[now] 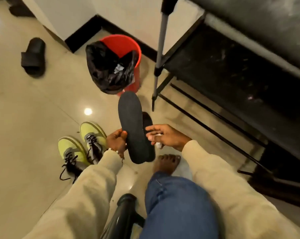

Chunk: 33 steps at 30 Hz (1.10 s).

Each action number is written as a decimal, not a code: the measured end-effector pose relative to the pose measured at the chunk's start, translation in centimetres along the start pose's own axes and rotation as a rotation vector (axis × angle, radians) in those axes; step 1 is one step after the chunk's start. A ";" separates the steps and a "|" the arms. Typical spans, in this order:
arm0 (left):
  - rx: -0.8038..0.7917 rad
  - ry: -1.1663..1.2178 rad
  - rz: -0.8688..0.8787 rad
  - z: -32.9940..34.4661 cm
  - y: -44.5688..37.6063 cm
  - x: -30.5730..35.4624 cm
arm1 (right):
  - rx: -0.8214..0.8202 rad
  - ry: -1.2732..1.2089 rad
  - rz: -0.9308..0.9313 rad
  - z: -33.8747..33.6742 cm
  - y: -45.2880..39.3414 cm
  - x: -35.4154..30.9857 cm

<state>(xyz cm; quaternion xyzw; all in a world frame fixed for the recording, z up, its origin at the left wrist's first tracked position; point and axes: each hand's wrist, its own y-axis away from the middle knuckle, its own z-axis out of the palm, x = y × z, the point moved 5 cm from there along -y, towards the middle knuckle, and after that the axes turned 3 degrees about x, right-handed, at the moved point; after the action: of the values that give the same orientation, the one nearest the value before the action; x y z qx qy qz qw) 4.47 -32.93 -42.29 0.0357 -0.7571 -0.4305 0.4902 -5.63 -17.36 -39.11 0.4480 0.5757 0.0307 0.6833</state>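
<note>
My left hand (117,140) grips the left edge of a black shoe insole (133,125) and holds it above the floor, toe end pointing away from me. A second dark insole (148,120) shows just behind its right edge. Close to the insole's right side is my right hand (164,138), first fingers stretched toward it, a small white wad (158,144) tucked in the palm. A pair of yellow-green sneakers (87,144) with black laces stands on the floor left of my left hand.
A red bucket (126,44) lined with a black bag stands beyond the insole. A black slide sandal (33,57) lies far left. A tripod leg (160,54) and a black table frame (214,66) stand to the right. My bare foot (166,163) rests on the tiles.
</note>
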 end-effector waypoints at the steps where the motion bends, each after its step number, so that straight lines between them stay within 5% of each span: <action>1: 0.026 -0.030 -0.023 -0.1 -1.6 -1.2 | -0.028 -0.004 0.030 0.8 -1.8 1.5; 6: 0.097 -0.183 -0.199 -0.6 -9.1 -6.4 | -0.106 -0.008 0.162 3.9 -7.9 8.2; 9: 0.174 -0.359 -0.142 -0.8 -12.0 -7.6 | -0.048 -0.061 0.198 4.3 -9.7 10.8; 16: 0.010 -0.567 -0.236 -0.4 -14.5 -11.0 | 0.072 -0.173 0.251 3.5 -10.7 13.3; 24: -0.016 -0.679 -0.148 0.2 -10.2 -6.6 | 0.275 -0.319 0.216 0.1 -4.8 9.4; 33: -0.480 -0.436 -0.020 9.9 7.9 5.3 | 0.542 -0.983 0.002 -6.5 12.1 3.3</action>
<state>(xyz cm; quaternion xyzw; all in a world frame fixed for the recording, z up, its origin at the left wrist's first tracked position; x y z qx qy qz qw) -3.06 -24.43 -34.57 -0.1665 -0.7207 -0.5990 0.3068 -4.12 -4.55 -33.34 0.5697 0.1766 -0.3301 0.7316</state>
